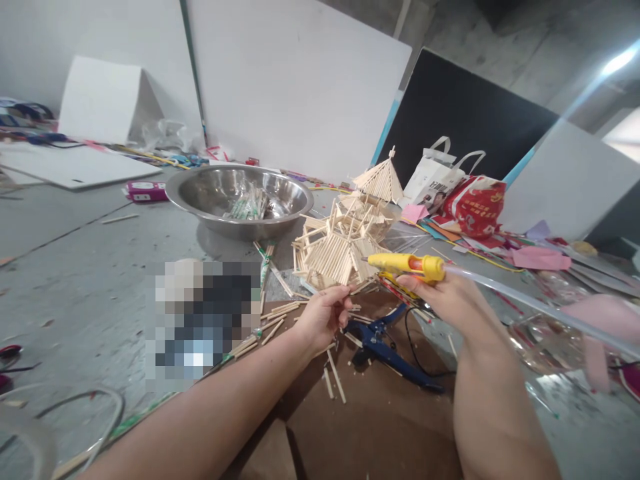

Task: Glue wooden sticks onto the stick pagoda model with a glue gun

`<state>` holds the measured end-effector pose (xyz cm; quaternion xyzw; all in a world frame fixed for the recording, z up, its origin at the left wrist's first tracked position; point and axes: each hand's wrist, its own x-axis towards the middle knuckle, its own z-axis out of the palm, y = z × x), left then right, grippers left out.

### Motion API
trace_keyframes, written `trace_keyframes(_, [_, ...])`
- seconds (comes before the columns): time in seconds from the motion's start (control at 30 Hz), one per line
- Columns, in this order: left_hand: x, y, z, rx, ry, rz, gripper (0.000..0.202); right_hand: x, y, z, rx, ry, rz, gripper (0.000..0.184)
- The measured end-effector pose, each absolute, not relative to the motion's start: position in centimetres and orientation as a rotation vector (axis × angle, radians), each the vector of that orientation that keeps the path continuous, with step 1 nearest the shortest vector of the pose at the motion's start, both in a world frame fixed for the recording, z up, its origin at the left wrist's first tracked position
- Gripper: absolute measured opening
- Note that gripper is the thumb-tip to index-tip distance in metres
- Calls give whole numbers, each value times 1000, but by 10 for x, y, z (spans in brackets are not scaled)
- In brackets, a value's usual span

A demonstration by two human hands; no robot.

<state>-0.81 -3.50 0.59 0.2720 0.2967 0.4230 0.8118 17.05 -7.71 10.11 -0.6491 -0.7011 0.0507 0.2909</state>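
In front of me stands a pagoda-like model (333, 253) built of thin wooden sticks, with stacked roofs and a pointed top. My right hand (425, 287) grips a yellow hot glue gun (405, 265); a long clear glue stick (540, 308) runs out of its back. The gun's nozzle is close to the right edge of the lower roof. My left hand (327, 310) is closed in a pinch at the lower roof's front edge; whether a small stick sits between the fingers I cannot make out. Blue-handled cutters (385, 347) lie just below, on a brown board (370, 427).
Loose sticks (273, 320) lie left of the model. A steel basin (240, 200) holds bundled sticks in plastic. Behind on the right are a white paper bag (433, 177), a red bag (475, 205) and paper scraps. White panels (300, 87) stand at the back.
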Motion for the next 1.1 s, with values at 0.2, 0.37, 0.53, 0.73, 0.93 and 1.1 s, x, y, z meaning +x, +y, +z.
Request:
trace_keyframes(0.2, [-9, -37, 7, 705, 721, 913, 18, 168, -79, 104, -1770, -1865, 85, 36])
trace_keyframes(0.37, [-10, -34, 8, 775, 768, 938, 19, 164, -79, 105, -1780, -1897, 87, 37])
trace_keyframes(0.53, [-10, -32, 10, 786, 789, 939, 19, 164, -78, 102, -1774, -1874, 120, 38])
trace_keyframes(0.73, [-12, -35, 10, 696, 710, 915, 17, 165, -76, 99, -1781, -1858, 123, 38])
trace_keyframes(0.93, [-12, -36, 8, 537, 556, 852, 22, 163, -77, 101, -1733, -1902, 86, 36])
trace_keyframes(1.1, [-8, -33, 3, 584, 558, 870, 16, 161, -78, 103, -1749, -1905, 99, 36])
